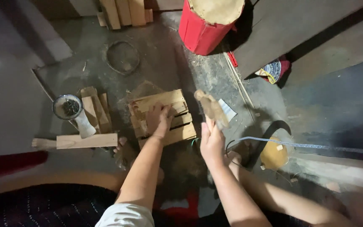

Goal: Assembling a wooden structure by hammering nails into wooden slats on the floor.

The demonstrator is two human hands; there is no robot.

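Note:
A small slatted wooden panel (176, 110) made of several nailed strips lies on the dusty floor in front of me. My left hand (158, 120) presses flat on its middle, fingers spread. My right hand (211, 142) grips the handle of a wooden-handled hammer (211, 108), raised and tilted over the panel's right edge; it is blurred.
A round bowl of dark nails (67, 106) sits at left beside loose wood offcuts (95, 108) and a flat plank (86, 141). A red drum (206, 23) stands at the back, stacked slats (124, 12) behind. A blue cord (311, 146) and a curved dark blade (269, 136) lie at right.

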